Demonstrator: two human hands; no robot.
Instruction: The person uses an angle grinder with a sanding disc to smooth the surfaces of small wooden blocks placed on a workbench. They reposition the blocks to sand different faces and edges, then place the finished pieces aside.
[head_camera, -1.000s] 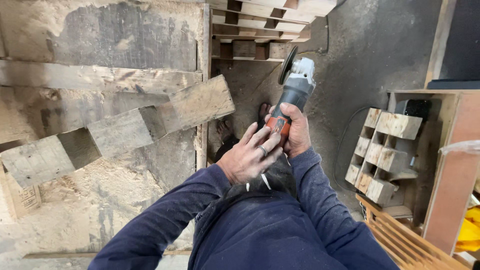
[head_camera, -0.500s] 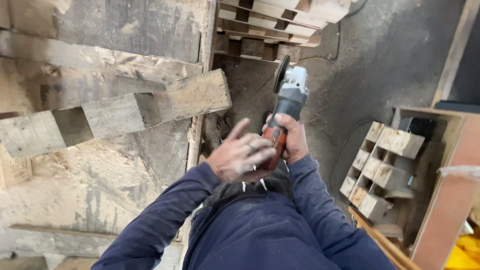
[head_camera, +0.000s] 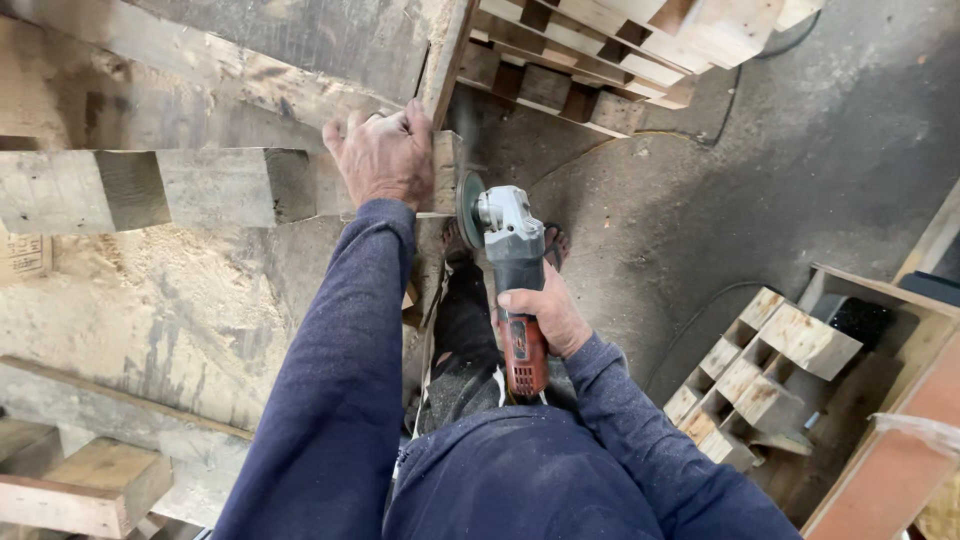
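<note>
Wrapped around the red rear handle of the grey-and-red angle grinder (head_camera: 512, 290), your right hand (head_camera: 545, 318) holds the tool in a full, closed grip, fingers curled over the body just behind the grey motor housing. Its long axis runs nearly straight away from you, handle end toward your waist and grey gear head pointing forward and slightly left. At the head, the round grey grinding disc (head_camera: 468, 208) stands on edge, its flat face turned left toward the end of the pale, rough-sawn wooden beam (head_camera: 215, 185); disc and wood sit just beside each other, and whether they touch cannot be told from here.

Your left hand (head_camera: 382, 155) lies palm down on top of that beam near its right end, fingers spread and hooked over the far edge, pressing on it rather than closing around it. That beam lies crosswise, left to right, over a large worn plywood sheet (head_camera: 150, 300) dusted with sawdust. You grip the grinder low, over the gap between that sheet's right edge and the grey concrete floor (head_camera: 800, 180).

Beyond the grinder's head is a stack of light wooden pallets (head_camera: 620, 60). To your right, well apart from the tool, a small pallet of square wooden blocks (head_camera: 770, 370) leans by a wooden crate frame (head_camera: 900, 400).
</note>
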